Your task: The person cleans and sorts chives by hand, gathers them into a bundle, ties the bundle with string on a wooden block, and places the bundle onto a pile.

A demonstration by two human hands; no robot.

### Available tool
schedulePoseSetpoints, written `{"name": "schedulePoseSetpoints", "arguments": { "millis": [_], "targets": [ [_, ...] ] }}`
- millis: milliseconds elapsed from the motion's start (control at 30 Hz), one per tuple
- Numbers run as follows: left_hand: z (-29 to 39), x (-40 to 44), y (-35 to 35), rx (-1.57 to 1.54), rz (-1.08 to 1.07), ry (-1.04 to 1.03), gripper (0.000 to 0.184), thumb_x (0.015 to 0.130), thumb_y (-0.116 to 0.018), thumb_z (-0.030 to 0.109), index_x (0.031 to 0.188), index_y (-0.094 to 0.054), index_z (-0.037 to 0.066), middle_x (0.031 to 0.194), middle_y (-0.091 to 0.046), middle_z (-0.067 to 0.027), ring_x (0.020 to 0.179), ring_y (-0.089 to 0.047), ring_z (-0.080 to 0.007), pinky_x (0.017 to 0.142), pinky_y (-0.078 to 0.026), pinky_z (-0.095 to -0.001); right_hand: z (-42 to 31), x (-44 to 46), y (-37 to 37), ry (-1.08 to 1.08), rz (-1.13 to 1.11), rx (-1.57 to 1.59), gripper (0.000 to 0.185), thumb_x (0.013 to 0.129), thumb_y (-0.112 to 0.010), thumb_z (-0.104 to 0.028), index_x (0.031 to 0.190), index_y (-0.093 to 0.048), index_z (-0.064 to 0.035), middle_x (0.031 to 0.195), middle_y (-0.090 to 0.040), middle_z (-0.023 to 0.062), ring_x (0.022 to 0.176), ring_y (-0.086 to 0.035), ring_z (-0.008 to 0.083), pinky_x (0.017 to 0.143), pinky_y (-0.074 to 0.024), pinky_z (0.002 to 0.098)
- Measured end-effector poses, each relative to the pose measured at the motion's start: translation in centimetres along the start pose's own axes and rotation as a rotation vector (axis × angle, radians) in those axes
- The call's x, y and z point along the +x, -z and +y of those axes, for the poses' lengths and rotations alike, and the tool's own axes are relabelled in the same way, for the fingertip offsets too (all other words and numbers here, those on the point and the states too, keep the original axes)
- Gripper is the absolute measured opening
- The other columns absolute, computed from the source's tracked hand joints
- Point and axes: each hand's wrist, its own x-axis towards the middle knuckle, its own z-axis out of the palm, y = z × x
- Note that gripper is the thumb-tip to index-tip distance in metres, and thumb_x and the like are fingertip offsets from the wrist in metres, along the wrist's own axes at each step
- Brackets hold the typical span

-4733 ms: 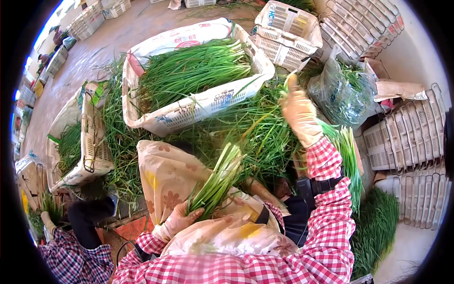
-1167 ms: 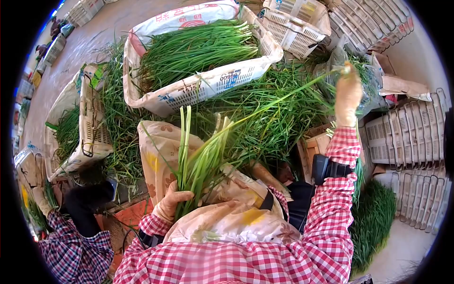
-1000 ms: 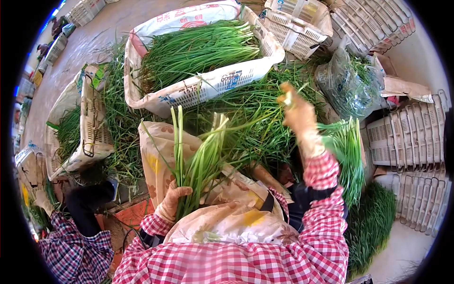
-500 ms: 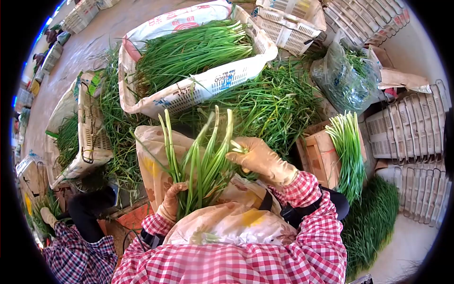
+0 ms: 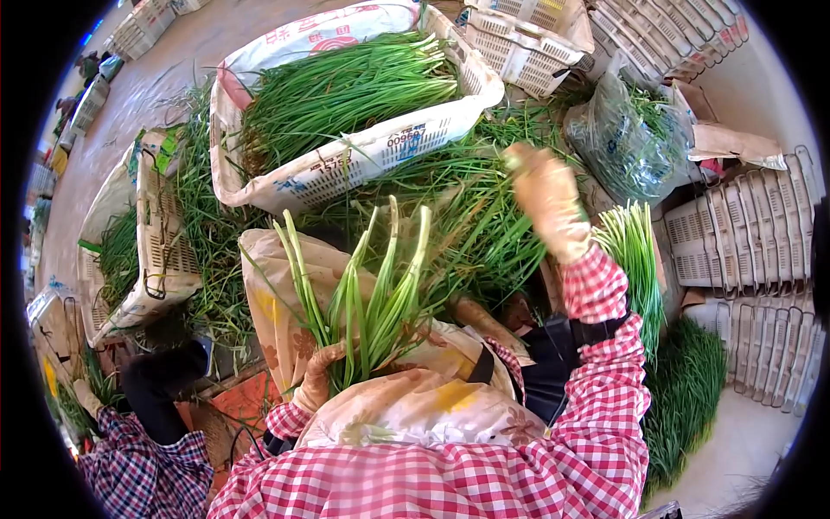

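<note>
The bunch of green stalks (image 5: 367, 298) stands over the person's lap, pale ends up and fanned apart. The left hand (image 5: 318, 378) is closed round its lower part, seemingly so the tops stay free and separate. The right hand (image 5: 546, 195), blurred, is over the loose greens (image 5: 488, 233) beyond the lap; I cannot tell how open it is or whether it holds anything. A patterned apron (image 5: 281, 285) covers the lap, likely against dirt and wet. Farther off, a white basket (image 5: 380, 164) holds greens laid lengthwise, probably to keep them straight. To the right, a neat bundle (image 5: 635, 259) is near a clear bag (image 5: 627, 143) and stacked crates (image 5: 731, 238). More greens (image 5: 687, 406) stand on the pale floor (image 5: 752, 450); another person (image 5: 143, 458) sits at near left.
</note>
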Motion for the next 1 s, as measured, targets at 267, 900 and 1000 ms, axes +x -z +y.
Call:
{"name": "schedulePoseSetpoints", "arguments": {
  "millis": [267, 900, 1000],
  "targets": [
    [1.3, -0.4, -3.2, -0.123, -0.086, -0.022, 0.043, 0.08, -0.062, 0.021, 0.115, -0.058, -0.004, 0.118, -0.059, -0.0148, 0.108, -0.056, -0.0265, 0.097, -0.044, -0.042, -6.8, -7.0, -3.2, -0.007, -0.214, 0.92, 0.02, 0.087, -0.061, -0.018, 0.095, -0.055, -0.001, 0.066, -0.056, 0.0038, 0.054, -0.055, 0.0144, 0.054, -0.0513, 0.0257],
    [4.8, -0.4, -11.5, -0.014, -0.013, 0.12, 0.052, 0.08, -0.064, 0.01, 0.127, -0.043, 0.0, 0.118, -0.057, -0.0163, 0.106, -0.057, -0.0265, 0.093, -0.047, -0.0393, -7.7, -8.3, -4.3, -0.029, -0.588, 0.868, 0.025, 0.085, -0.063, -0.011, 0.109, -0.063, -0.0041, 0.092, -0.066, 0.0074, 0.08, -0.057, 0.01, 0.071, -0.0473, 0.0265],
    [4.6, -0.2, -11.2, 0.033, 0.05, 0.122, 0.05, 0.079, -0.066, 0.004, 0.125, -0.045, 0.001, 0.116, -0.057, -0.0141, 0.103, -0.059, -0.0244, 0.09, -0.049, -0.0373, -6.4, -7.1, -4.0, 0.148, -0.395, 0.615, 0.024, 0.083, -0.062, -0.008, 0.106, -0.064, -0.0044, 0.093, -0.066, 0.0121, 0.08, -0.061, 0.0178, 0.072, -0.0496, 0.0294]
  ]
}}
